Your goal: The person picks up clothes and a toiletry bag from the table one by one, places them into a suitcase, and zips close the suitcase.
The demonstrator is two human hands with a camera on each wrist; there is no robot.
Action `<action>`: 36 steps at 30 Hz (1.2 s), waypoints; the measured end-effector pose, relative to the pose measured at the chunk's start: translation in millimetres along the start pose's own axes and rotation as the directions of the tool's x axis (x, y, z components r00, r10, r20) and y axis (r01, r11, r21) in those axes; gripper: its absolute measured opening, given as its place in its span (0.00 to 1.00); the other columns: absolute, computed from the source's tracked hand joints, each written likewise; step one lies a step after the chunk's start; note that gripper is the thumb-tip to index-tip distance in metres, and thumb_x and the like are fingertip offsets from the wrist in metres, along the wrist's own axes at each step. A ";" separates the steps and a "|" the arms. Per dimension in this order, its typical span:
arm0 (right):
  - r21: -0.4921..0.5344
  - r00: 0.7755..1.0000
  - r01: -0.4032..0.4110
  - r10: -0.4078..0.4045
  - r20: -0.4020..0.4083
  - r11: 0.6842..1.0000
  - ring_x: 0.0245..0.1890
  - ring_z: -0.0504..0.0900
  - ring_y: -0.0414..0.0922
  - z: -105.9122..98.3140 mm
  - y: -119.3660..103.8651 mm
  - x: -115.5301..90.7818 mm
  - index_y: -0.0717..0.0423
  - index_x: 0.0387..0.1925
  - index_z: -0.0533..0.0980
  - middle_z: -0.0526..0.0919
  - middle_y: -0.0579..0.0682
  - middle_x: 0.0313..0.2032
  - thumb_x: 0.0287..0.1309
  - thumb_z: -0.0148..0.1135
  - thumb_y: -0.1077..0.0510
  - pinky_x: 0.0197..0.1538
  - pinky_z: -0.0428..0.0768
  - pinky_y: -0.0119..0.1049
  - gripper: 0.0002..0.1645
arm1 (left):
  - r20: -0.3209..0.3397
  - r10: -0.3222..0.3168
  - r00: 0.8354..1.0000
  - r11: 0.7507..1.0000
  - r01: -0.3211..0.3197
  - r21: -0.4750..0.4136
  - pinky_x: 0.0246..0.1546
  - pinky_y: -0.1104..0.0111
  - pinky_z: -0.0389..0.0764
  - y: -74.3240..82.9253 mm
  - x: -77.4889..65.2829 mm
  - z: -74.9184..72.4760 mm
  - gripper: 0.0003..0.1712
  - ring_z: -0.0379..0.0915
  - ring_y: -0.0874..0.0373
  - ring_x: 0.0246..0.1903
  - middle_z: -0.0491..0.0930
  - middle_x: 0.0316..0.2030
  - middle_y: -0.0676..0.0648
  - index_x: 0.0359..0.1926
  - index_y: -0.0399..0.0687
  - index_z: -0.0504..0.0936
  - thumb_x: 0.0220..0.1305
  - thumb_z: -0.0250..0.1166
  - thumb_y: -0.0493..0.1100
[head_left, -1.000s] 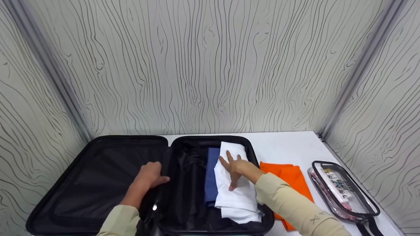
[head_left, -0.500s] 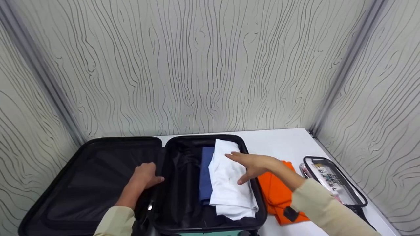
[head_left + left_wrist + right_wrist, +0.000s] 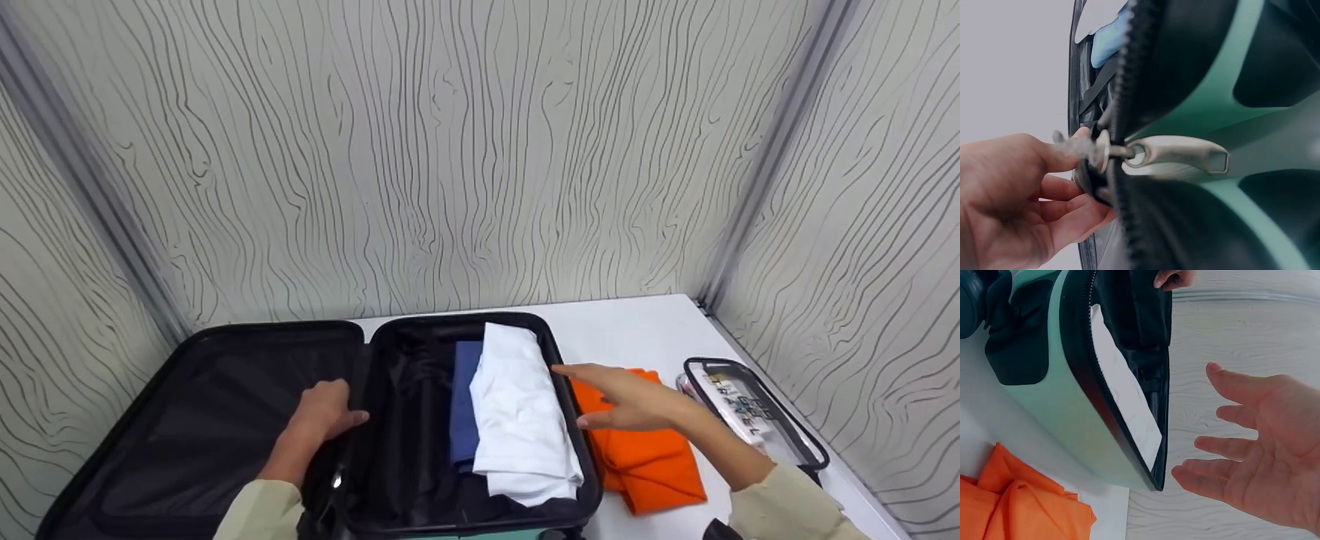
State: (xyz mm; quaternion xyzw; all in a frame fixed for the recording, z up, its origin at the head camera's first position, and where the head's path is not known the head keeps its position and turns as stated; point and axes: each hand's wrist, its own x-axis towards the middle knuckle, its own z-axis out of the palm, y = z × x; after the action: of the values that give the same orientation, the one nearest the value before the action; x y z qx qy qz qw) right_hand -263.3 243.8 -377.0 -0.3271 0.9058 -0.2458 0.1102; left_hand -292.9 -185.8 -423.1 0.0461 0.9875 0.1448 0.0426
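Observation:
An open suitcase (image 3: 444, 517), mint green outside with a black lining, lies spread in two halves. My left hand (image 3: 322, 411) is at the middle edge between the halves. In the left wrist view, its thumb and fingers pinch the black zippered edge (image 3: 1120, 185), beside a metal zipper pull (image 3: 1185, 154). Folded white clothing (image 3: 521, 412) lies in the right half, partly covering a folded blue garment (image 3: 465, 405). My right hand (image 3: 634, 397) holds nothing, its fingers extended and spread. It hovers by the suitcase's right rim, above a folded orange garment (image 3: 652, 465).
A clear zippered travel pouch (image 3: 757, 412) with black trim lies at the right of the white table (image 3: 622, 334). Wood-grain patterned panels (image 3: 450, 150) enclose the back and both sides. The left suitcase half (image 3: 217, 420) spreads across the table's left.
My right hand has lifted off the white clothing and moved right, over the suitcase rim and the orange garment. The left hand stays at the middle edge. The head view has shifted slightly.

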 end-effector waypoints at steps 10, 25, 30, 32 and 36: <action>0.113 0.996 -0.025 0.034 -0.080 0.993 0.60 0.68 0.61 -4.0 29.2 -24.9 0.53 0.69 0.56 0.67 0.62 0.62 0.60 0.59 0.50 0.50 0.76 0.51 0.39 | -0.016 0.024 1.000 1.000 -0.024 0.009 0.34 0.53 0.74 -1.2 -2.2 0.1 0.18 0.74 0.46 0.29 0.75 0.24 0.42 0.28 0.38 0.73 0.55 0.68 0.48; 0.154 0.984 -0.124 0.141 -0.109 0.980 0.58 0.69 0.64 7.9 63.2 -48.7 0.48 0.68 0.56 0.68 0.63 0.60 0.59 0.60 0.50 0.51 0.72 0.60 0.39 | -0.023 0.021 1.000 1.000 -0.021 0.023 0.38 0.51 0.75 -3.3 -1.0 3.7 0.19 0.76 0.40 0.34 0.77 0.28 0.38 0.33 0.35 0.75 0.54 0.68 0.48; 0.170 0.979 -0.135 0.158 -0.130 0.976 0.56 0.70 0.67 13.3 80.1 -53.4 0.54 0.68 0.55 0.67 0.68 0.59 0.59 0.60 0.50 0.51 0.71 0.62 0.41 | -0.029 0.010 1.000 1.000 -0.010 0.009 0.37 0.51 0.75 -2.2 -1.5 4.1 0.18 0.76 0.40 0.34 0.77 0.28 0.38 0.31 0.37 0.75 0.54 0.68 0.48; 0.168 0.974 -0.147 0.172 -0.148 0.975 0.55 0.70 0.68 15.0 87.2 -54.7 0.57 0.68 0.55 0.67 0.70 0.59 0.58 0.61 0.50 0.51 0.71 0.62 0.41 | -0.036 0.010 0.999 1.000 -0.010 -0.001 0.36 0.51 0.75 -2.0 -1.6 4.0 0.18 0.76 0.41 0.33 0.77 0.27 0.39 0.31 0.37 0.75 0.54 0.69 0.48; 0.159 0.956 -0.181 0.212 -0.203 0.971 0.54 0.70 0.70 20.4 101.1 -57.0 0.63 0.67 0.56 0.67 0.73 0.57 0.57 0.62 0.53 0.49 0.72 0.61 0.41 | -0.047 0.017 0.999 1.000 -0.017 -0.005 0.36 0.52 0.75 -1.8 -2.3 3.0 0.18 0.76 0.44 0.31 0.76 0.25 0.41 0.30 0.38 0.74 0.54 0.69 0.48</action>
State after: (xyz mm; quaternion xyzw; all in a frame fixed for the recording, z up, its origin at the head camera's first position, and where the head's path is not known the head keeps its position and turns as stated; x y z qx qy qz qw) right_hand -267.0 340.3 -444.5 -0.1978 0.9211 -0.3305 0.0562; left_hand -290.5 -186.9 -426.4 0.0510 0.9874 0.1490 0.0185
